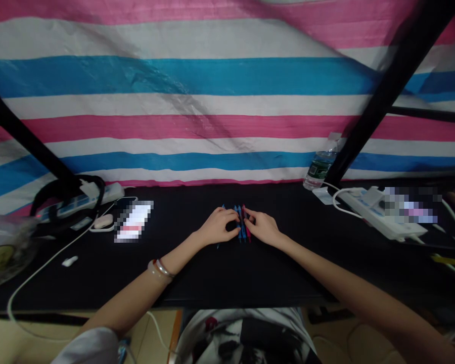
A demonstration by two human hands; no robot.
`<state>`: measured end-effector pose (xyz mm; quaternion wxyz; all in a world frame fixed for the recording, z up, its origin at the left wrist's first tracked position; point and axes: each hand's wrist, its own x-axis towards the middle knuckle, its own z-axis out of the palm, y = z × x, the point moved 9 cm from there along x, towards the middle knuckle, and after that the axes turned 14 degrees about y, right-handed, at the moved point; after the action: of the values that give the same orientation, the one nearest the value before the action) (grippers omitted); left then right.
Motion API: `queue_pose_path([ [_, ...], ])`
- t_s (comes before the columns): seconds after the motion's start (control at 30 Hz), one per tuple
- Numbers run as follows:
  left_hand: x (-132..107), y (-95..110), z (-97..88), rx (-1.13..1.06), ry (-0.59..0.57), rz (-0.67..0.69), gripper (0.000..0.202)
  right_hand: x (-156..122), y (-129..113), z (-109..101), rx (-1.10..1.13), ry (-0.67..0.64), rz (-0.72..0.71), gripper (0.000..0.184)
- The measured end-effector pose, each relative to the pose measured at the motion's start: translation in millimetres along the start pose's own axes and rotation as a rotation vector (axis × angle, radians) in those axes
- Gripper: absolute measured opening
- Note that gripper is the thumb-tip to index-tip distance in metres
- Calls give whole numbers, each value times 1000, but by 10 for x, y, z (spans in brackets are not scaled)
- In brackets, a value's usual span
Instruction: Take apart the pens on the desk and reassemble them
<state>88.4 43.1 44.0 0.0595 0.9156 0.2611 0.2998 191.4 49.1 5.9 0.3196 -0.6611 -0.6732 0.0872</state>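
Note:
A small row of thin pens lies on the black table (220, 273), several blue pens (239, 227) and one red pen (245, 225) at the right end. My left hand (218, 227) rests over the left part of the row, fingers curled down onto the blue pens. My right hand (263, 227) lies at the right end, its fingertips pinched at the red pen. Both hands touch the pens from opposite sides. A bracelet (159, 268) circles my left wrist.
A water bottle (320, 167) stands at the back right beside a black pole (387, 91). A white power strip (382, 215) with cables lies at right. At left are a black headset (66, 202), another power strip (79, 202), a white cable (41, 268) and an earbud (70, 261).

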Motion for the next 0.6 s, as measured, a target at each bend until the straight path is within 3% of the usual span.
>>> queue_pose_path([
  [0.6,-38,10,-12,-36,-22,-38,32,3,38,40,43,-16,70,44],
])
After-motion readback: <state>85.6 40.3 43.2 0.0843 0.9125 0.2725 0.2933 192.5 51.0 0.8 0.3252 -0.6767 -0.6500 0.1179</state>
